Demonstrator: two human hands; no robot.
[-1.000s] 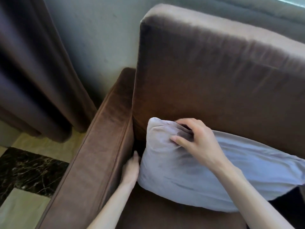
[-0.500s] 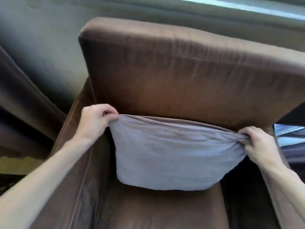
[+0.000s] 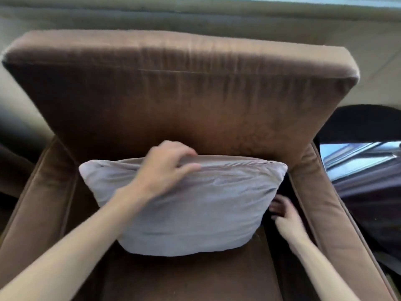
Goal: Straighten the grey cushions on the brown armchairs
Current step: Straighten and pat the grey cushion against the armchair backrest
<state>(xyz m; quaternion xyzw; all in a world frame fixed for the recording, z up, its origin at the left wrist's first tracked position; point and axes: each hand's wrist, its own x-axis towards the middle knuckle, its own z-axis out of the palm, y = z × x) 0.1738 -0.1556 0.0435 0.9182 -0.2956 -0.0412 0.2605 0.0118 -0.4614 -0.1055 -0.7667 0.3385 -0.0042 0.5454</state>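
Your left hand lies over the top edge of the soft grey fabric cushion, fingers curled loosely on it, not clamped. Your right hand touches the cushion's right side, fingers spread and holding nothing. The cushion stands upright on the seat against the backrest of the brown velvet armchair, between both armrests.

dim, soft light | hands motion-blurred | wide-angle edges bowed
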